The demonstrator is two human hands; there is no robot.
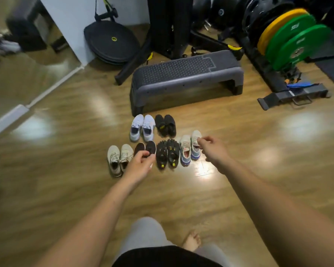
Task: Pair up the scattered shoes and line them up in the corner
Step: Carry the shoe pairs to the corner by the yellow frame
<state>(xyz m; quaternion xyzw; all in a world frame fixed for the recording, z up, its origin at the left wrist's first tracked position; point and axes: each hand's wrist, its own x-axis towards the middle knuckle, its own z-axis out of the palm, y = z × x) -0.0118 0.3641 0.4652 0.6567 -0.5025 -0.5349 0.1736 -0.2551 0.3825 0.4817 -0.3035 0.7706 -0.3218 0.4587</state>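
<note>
Reaching over the wood floor [66, 170] just in front of the grey step platform [181, 74], I record six pairs of shoes set side by side: two pairs behind, four in front. My left hand [141, 162] pinches the heel of the dark pair [150, 147], second in the front row. My right hand [210, 149] pinches the collar of the grey-and-purple pair [185, 149] at that row's right end, though blur hides the finer contact.
</note>
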